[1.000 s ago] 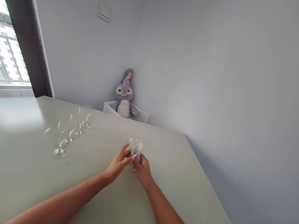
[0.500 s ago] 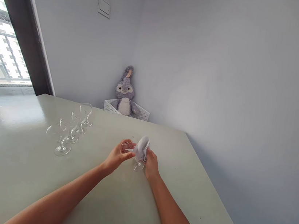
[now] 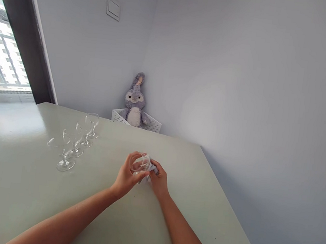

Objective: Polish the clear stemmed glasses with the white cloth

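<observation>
Both forearms were bare and reached forward from the lower edge of the view, converging ahead of the body. The left forearm (image 3: 76, 211) ran at a shallow slant from lower left; the right forearm (image 3: 186, 230) rose more steeply from lower right. The left wrist (image 3: 114, 191) and right wrist (image 3: 164, 199) stood at roughly equal height, well apart. The left hand (image 3: 125, 176) was curled in a wide, rounded grip, with the left thumb (image 3: 140, 176) extended inward along the near side and the fingers arched over the far side. The right hand (image 3: 159, 182) was pinched more tightly, its fingers bent inward toward the left. The fingertips of the two hands lay close together; whether they touched could not be told.
</observation>
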### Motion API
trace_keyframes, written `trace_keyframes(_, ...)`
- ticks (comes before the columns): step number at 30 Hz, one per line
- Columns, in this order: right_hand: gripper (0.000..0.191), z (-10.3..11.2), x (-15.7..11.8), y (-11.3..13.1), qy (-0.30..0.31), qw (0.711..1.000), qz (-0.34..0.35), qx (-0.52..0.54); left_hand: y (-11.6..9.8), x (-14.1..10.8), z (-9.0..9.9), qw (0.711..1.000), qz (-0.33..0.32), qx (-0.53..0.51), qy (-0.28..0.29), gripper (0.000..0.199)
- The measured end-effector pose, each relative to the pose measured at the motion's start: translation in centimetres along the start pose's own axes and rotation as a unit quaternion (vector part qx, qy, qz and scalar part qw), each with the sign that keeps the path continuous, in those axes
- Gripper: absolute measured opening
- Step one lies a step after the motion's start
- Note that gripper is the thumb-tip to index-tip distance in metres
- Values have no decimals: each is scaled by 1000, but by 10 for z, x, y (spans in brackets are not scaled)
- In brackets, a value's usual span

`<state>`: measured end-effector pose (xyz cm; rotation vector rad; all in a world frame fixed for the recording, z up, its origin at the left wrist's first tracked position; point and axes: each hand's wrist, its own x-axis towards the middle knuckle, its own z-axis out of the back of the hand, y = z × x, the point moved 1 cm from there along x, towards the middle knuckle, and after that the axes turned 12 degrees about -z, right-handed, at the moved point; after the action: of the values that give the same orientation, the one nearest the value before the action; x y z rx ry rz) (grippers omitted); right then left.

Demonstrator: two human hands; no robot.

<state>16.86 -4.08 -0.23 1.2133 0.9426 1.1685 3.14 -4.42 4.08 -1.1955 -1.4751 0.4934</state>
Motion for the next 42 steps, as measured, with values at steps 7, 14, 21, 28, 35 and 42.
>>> trace_keyframes(7,39,-3,-2,-7,-12,988,-46,148,-3,7,7,992,-106,50,-42,51)
trace_keyframes(14,43,-1,-12,2,146,976,-15,-160,-12,31,35,964,-199,132,-115,53)
trace_keyframes(21,36,-4,-9,28,-80,884,168,-429,3,12,18,980,-110,166,2,50)
trace_keyframes(28,22,10,42,12,-66,910,63,-405,32,3,21,974,-42,215,50,71)
trace_keyframes(35,34,104,116,-14,-216,895,-93,-380,63,4,44,948,22,315,30,45)
trace_keyframes(42,36,146,138,-38,-254,889,-145,-352,64,6,45,949,9,314,21,46)
